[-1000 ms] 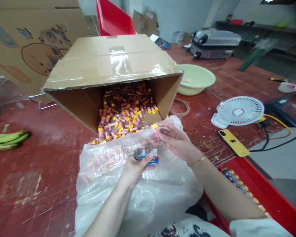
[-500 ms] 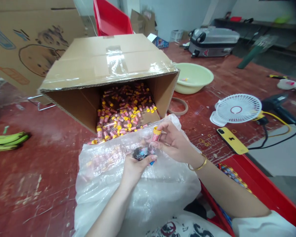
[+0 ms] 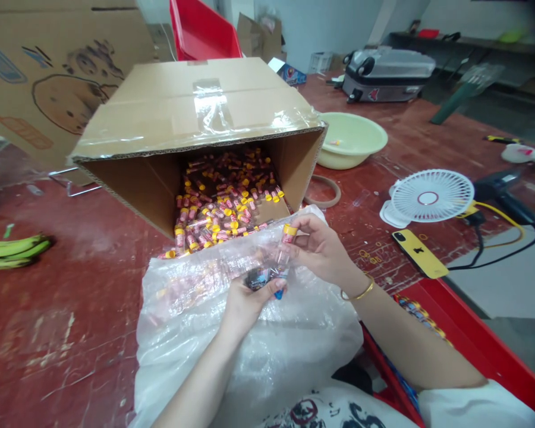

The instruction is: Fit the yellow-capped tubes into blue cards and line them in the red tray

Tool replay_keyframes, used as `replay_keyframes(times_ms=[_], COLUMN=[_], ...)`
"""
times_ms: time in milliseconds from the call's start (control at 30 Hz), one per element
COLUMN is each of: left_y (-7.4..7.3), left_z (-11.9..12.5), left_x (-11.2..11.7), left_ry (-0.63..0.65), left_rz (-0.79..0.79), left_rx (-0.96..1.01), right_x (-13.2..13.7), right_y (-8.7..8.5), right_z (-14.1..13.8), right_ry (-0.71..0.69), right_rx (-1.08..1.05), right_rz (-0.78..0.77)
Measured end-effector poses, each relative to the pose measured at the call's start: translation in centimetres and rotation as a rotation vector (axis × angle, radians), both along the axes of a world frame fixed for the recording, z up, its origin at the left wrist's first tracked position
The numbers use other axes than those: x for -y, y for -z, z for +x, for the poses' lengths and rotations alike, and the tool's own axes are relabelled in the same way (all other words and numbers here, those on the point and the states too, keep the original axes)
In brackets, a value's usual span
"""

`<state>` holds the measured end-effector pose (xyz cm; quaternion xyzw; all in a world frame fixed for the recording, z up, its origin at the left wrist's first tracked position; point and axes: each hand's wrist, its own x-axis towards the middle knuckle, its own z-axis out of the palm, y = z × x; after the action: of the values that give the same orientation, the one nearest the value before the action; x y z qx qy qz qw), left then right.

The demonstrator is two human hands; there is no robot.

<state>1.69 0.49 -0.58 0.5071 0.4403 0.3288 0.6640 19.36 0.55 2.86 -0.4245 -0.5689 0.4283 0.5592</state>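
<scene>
My right hand (image 3: pixel 323 249) pinches a small pink tube with a yellow cap (image 3: pixel 287 239), held upright with the cap on top. My left hand (image 3: pixel 245 300) grips a small dark printed sleeve (image 3: pixel 262 277) just below the tube; the tube's lower end meets the sleeve. Both hands work above a crumpled clear plastic sheet (image 3: pixel 214 333). Just beyond lies a cardboard box (image 3: pixel 196 119) on its side, open toward me, with several similar yellow-capped tubes (image 3: pixel 223 202) spilling out.
A red bin (image 3: pixel 481 351) with finished pieces sits at my right. A yellow phone (image 3: pixel 419 254), white fan (image 3: pixel 430 196), black tool with yellow cable (image 3: pixel 506 199), pale green basin (image 3: pixel 352 139) and tape ring (image 3: pixel 323 193) lie to the right. Bananas (image 3: pixel 13 249) are at left.
The right hand turned the tube from slanted to upright and brought its lower end down to the sleeve in the left hand. The left hand stayed nearly still.
</scene>
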Motion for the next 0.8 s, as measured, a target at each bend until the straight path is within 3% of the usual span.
replay_keyframes(times_ms=[133,267,333,433,567,733,800], left_y=[-0.2,-0.7,-0.7,-0.4,-0.2,-1.9,-2.6], left_z=[0.1,0.2,0.2,0.2,0.5,1.6,2.2], left_x=[0.1,0.0,0.0,0.1,0.5,0.7,0.7], left_ry=[-0.073,-0.098,-0.099,-0.069,-0.021,-0.052,-0.059], left_rz=[0.021,0.030,0.026,-0.024,-0.205,-0.351,-0.395], left_rx=[-0.056,-0.087,-0.085,-0.006,0.205,0.312,0.314], right_x=[0.6,1.1,1.0,0.6,0.5,2.7,3.8], right_y=[-0.6,-1.5,-1.3,-0.4,0.9,1.0,1.2], right_z=[0.5,0.5,0.3,0.0,0.0,-0.3,-0.8], right_ry=[0.142,0.120,0.081,-0.003,-0.022,-0.152,-0.117], right_rx=[0.314,0.490,0.433,0.141,-0.102,0.122,0.220], right_rz=[0.153,0.231,0.172,-0.004,-0.187,-0.130,-0.089])
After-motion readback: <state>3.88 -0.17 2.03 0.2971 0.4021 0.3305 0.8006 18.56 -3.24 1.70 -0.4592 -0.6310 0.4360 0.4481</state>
